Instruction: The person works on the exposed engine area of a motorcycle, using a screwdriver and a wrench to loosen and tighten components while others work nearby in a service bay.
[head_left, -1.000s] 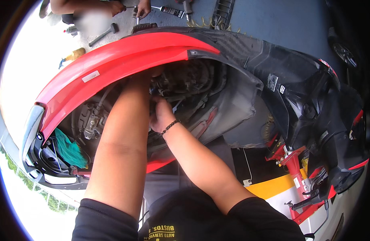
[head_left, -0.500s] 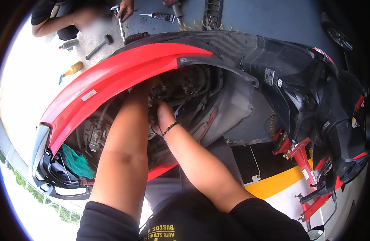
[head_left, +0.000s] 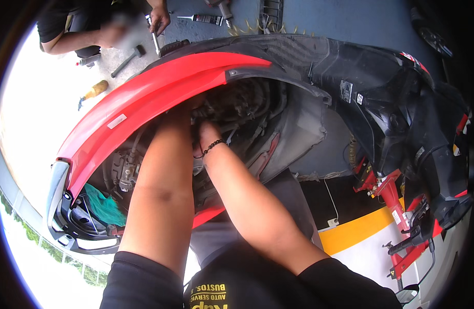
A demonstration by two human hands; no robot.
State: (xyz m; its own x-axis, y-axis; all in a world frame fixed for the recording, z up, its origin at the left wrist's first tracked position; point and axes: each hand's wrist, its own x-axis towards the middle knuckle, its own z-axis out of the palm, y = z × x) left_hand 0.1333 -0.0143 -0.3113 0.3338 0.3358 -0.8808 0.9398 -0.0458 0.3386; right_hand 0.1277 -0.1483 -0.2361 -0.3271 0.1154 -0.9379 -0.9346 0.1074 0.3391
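Both my arms reach down into the open body of a red and black scooter, whose red side panel (head_left: 149, 95) arches over them. My left hand (head_left: 189, 107) is deep in the dark engine bay, its fingers hidden under the panel. Close beside it, my right hand (head_left: 208, 135), with a beaded bracelet (head_left: 214, 147) at the wrist, is bent in among the engine parts (head_left: 234, 105). Its fingers are in shadow behind the wrist, so what either hand touches cannot be made out. A green cloth (head_left: 104, 207) is tucked near the tail end of the scooter.
Beyond the panel, another person's hand (head_left: 158, 20) holds a metal wrench-like tool (head_left: 155, 42). A hammer (head_left: 126, 63), a yellow-handled tool (head_left: 95, 90) and a tube (head_left: 207, 19) lie on the floor. A red stand (head_left: 394, 198) is at the right, beside the scooter's black front end (head_left: 396, 113).
My right hand has gone a little further into the engine bay, and its fingers show less. The whole view has shifted slightly. The other person's hand stays by the tool.
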